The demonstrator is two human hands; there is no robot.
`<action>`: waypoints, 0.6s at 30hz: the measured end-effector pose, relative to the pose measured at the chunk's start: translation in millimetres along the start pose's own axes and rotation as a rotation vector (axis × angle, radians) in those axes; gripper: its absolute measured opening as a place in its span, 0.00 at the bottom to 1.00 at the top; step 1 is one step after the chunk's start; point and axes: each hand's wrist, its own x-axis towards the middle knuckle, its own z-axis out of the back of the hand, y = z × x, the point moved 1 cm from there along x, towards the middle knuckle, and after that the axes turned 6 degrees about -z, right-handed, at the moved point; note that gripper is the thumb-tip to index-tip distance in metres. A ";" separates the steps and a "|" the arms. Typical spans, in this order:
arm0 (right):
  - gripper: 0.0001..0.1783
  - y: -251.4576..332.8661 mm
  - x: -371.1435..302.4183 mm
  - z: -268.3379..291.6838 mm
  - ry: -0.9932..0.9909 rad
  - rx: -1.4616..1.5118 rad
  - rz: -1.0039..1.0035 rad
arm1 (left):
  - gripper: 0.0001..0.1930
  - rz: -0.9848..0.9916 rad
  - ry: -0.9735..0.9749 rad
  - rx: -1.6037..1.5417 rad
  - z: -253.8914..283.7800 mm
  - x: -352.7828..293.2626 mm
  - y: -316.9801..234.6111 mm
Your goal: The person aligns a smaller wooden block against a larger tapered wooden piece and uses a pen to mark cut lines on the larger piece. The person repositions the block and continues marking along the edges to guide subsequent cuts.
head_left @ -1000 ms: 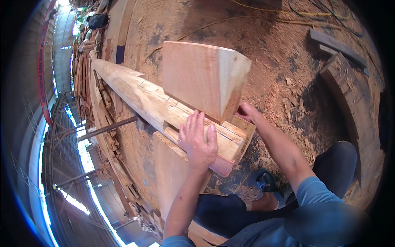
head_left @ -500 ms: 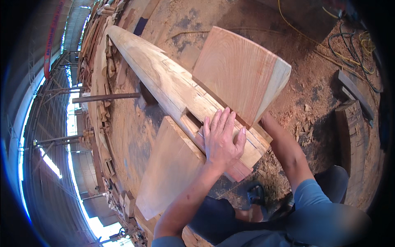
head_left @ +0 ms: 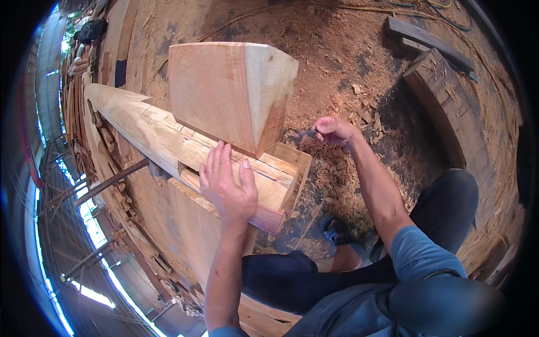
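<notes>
Brown sawdust and wood shavings cover the floor [head_left: 342, 67], which lies open between the work and the timbers at right. Across its left half runs a long pale beam [head_left: 154, 126], narrow at its far end and cut square at the near end, with dark lines marked along its upper face. Well apart, at right, a dark curved timber [head_left: 449, 106] bounds that open ground. Beside the beam's right edge rises a large angled block [head_left: 213, 90], its lower corner over the beam's margin; whether the two are joined I cannot tell. On the beam's left side, a broad pale board [head_left: 193, 233] slants down toward the person. The left hand [head_left: 227, 188] lies flat on the beam near its square end, its grip wide, thumb spread from the fingers. A reddish strip [head_left: 268, 219] juts out along the beam's near-left edge, just beside that wrist. The right hand [head_left: 335, 132] hangs clear of the block over the shavings, its grip narrow, pinching a slim dark object [head_left: 306, 133] that points toward the block.
</notes>
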 end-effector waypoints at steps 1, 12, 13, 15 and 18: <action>0.12 -2.7 4.3 -1.4 -0.107 0.015 -0.005 | 0.25 0.001 0.007 0.009 -0.7 -0.9 -0.5; 0.17 -3.0 146.9 -59.4 -0.247 -0.592 0.174 | 0.25 -0.002 0.004 0.023 4.9 1.9 0.9; 0.17 -1.8 152.6 -61.8 -0.252 -0.606 0.186 | 0.25 -0.002 -0.002 0.012 5.1 2.1 1.0; 0.17 0.5 160.4 -65.3 -0.257 -0.632 0.200 | 0.26 0.015 -0.005 -0.026 6.2 1.7 1.7; 0.16 0.6 166.1 -68.2 -0.265 -0.659 0.198 | 0.26 0.028 -0.014 -0.079 6.8 1.0 2.4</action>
